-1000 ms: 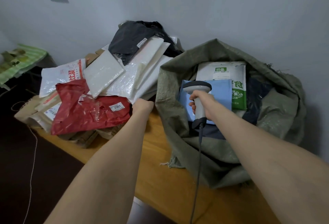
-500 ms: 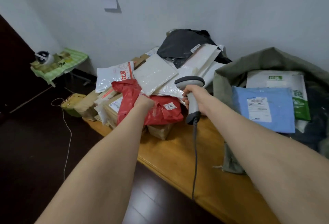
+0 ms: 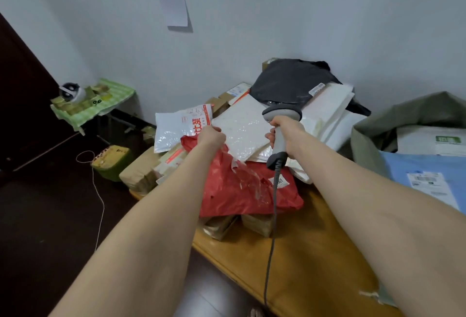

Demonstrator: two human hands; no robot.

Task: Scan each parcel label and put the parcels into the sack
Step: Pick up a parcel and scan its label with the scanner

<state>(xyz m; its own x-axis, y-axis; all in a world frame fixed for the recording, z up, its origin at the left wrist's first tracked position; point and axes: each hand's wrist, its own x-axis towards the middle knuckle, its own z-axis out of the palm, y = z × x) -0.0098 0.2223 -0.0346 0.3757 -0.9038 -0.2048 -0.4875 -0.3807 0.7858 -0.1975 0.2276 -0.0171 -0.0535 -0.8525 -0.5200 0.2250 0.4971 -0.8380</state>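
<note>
The left hand (image 3: pixel 210 137) has its fingers curled on the far-left corner of the crumpled red plastic parcel (image 3: pixel 242 190), which lies on the near side of the pile. The right hand (image 3: pixel 286 135) fingers are clamped round the grey handheld scanner (image 3: pixel 282 114). Raise the parcel and present its white label (image 3: pixel 280 181) squarely to the scanner head. Keep the grey cable (image 3: pixel 271 253) off the near edge of the wooden bench (image 3: pixel 310 246). Clear bench leads right to the grey-green woven sack (image 3: pixel 373 137).
</note>
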